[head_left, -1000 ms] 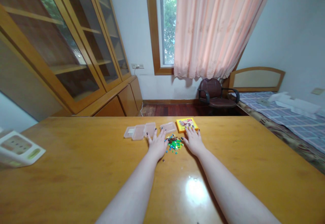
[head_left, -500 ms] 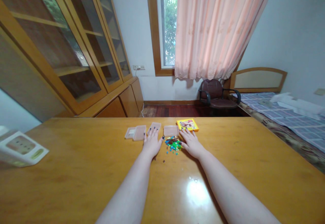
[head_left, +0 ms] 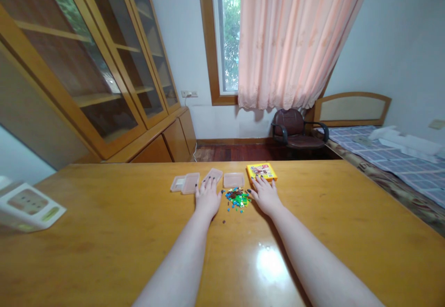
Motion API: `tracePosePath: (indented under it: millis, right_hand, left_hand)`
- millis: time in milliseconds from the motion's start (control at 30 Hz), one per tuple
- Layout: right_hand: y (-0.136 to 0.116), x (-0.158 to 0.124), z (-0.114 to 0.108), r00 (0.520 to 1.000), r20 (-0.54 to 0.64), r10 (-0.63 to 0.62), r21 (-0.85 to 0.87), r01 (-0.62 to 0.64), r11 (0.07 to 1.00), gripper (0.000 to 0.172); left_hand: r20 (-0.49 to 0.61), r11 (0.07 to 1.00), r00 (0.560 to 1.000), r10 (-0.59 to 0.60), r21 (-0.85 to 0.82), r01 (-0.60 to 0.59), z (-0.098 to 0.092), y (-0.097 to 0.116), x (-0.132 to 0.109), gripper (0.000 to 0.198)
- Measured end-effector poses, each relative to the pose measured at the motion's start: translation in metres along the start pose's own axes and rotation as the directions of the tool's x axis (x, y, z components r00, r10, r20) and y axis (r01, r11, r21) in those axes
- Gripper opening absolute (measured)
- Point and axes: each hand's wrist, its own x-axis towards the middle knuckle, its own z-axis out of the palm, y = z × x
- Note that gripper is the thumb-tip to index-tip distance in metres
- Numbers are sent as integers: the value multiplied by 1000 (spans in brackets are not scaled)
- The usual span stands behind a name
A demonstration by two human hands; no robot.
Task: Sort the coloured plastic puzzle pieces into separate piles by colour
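Rightward, the yellow box (head_left: 261,172) has shifted slightly, away from the pile of tiny coloured plastic bricks (head_left: 237,199) lying on the bench (head_left: 104,214). Both hands are empty, spread wide and palm-down either side of the pile: the right hand (head_left: 265,196) has its fingertips at the box, and the left hand (head_left: 208,198) lies just short of the clear plastic trays (head_left: 190,183).

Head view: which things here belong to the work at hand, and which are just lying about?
Part of the work: left hand, right hand, small coloured bricks, clear plastic trays, yellow box.

Lying about: white printed carton, dark armchair, bed.
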Motion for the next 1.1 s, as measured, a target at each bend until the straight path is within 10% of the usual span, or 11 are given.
tracePosePath:
  millis: [300,1100]
  right_hand:
    - [-14,-10,-11,940,108,-322,56,318,946,56]
    - [-4,-1,-1,993,67,-98,-7,99,995,56]
  left_hand:
    - [-29,999,999,32,-20,-33,10,6,2,61]
    - [50,995,994,96,-40,-94,5,8,-1,63]
